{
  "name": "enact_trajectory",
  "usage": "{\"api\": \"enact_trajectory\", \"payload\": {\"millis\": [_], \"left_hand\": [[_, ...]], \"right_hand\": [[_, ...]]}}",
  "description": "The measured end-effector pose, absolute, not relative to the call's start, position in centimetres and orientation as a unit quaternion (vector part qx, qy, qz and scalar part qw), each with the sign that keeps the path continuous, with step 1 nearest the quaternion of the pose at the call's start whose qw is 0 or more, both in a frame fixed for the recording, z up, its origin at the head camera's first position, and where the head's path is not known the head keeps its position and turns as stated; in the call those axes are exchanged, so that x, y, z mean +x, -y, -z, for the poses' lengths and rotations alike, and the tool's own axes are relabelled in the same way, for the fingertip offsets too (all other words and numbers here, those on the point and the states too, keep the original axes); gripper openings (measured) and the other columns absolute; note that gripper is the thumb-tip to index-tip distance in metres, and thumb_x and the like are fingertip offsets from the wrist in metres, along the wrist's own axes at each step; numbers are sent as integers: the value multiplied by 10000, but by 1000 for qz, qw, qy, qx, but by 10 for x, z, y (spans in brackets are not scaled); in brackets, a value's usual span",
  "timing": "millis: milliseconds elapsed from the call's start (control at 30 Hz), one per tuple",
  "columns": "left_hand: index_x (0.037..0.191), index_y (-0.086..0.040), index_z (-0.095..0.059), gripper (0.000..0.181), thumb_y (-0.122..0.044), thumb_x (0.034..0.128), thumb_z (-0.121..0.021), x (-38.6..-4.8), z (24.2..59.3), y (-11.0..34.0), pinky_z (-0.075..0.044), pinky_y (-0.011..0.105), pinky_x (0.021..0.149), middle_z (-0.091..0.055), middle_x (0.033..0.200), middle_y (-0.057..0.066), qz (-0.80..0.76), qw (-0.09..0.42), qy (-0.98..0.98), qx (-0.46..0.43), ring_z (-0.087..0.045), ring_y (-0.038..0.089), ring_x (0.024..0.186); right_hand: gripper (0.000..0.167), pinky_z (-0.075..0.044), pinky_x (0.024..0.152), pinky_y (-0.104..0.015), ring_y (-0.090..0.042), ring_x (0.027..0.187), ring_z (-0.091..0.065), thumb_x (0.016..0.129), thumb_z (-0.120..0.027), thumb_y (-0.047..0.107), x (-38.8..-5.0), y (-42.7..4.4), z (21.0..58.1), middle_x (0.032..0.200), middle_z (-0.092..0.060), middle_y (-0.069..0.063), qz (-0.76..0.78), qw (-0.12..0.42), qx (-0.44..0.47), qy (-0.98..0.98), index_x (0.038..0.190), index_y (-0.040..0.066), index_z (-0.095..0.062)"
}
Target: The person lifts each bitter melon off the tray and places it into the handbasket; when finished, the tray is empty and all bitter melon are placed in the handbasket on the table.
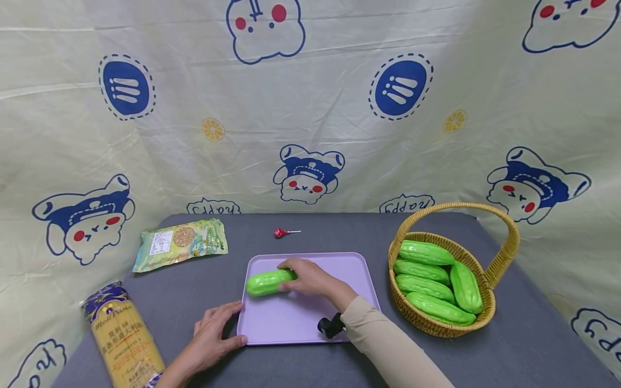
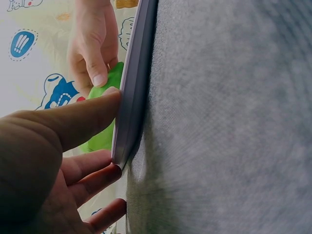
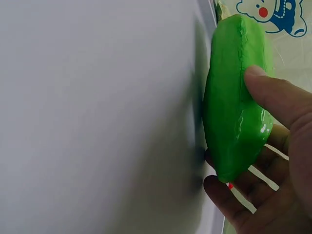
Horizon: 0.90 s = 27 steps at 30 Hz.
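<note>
A glossy green cucumber (image 1: 269, 282) lies across the upper left of a lilac tray (image 1: 305, 323). My right hand (image 1: 310, 279) holds its right end from above. In the right wrist view the thumb lies on the near side of the ridged cucumber (image 3: 236, 102), with the fingers round its far side. My left hand (image 1: 215, 331) is at the tray's front left corner, fingertips touching the left edge and thumb at the front edge. The left wrist view shows the thumb (image 2: 92, 114) against the tray rim (image 2: 134, 73) and the other fingers loosely extended.
To the right stands a wicker basket (image 1: 405, 318) with a tall handle, holding several green cucumbers (image 1: 424, 288). A red lollipop (image 1: 280, 233) lies behind the tray. On the left are a green snack packet (image 1: 194, 242) and a yellow pasta packet (image 1: 123, 334). A printed cloth hangs behind the grey table.
</note>
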<state>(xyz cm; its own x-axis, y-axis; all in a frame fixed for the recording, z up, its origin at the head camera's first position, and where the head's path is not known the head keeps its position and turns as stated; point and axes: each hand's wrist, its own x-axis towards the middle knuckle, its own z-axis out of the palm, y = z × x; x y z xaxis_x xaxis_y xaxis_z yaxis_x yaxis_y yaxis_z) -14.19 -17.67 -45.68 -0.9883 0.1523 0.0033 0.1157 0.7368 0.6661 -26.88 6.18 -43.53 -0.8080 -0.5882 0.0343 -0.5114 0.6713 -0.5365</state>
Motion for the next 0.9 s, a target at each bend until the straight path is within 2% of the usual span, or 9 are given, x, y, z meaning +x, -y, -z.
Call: {"api": "enact_trajectory", "payload": {"millis": [133, 333, 533, 900], "left_hand": [[1282, -147, -566, 615, -286, 723, -781, -142, 456, 177, -236, 536, 934, -529, 1363, 63, -357, 23, -931, 72, -391, 302, 1228], [1277, -146, -569, 612, -284, 721, -782, -141, 456, 177, -241, 538, 928, -532, 1360, 63, -357, 21, -931, 73, -395, 304, 1222], [1279, -149, -569, 609, -284, 724, -781, -142, 456, 176, -241, 531, 929, -531, 1362, 57, -357, 25, -931, 70, -394, 303, 1227], [1283, -153, -563, 616, -288, 724, -783, -141, 456, 176, -227, 556, 942, -520, 1374, 62, -359, 38, -930, 64, -378, 307, 1243]], "right_hand": [[471, -443, 888, -318, -113, 968, -559, 805, -728, 324, -268, -65, 436, 1121, -643, -8, 260, 65, -301, -915, 1215, 125, -612], [489, -445, 921, -341, -134, 1020, -573, 796, -738, 323, -264, -72, 432, 1169, -641, -12, 270, 39, -299, -914, 1233, 148, -603], [491, -446, 839, -311, -108, 933, -547, 798, -738, 326, -262, -81, 425, 1124, -623, 4, 297, 8, -299, -907, 1239, 159, -601], [472, -438, 815, -278, -84, 925, -524, 798, -735, 339, -248, -97, 406, 1129, -618, 35, 326, -44, -300, -895, 1226, 181, -612]]}}
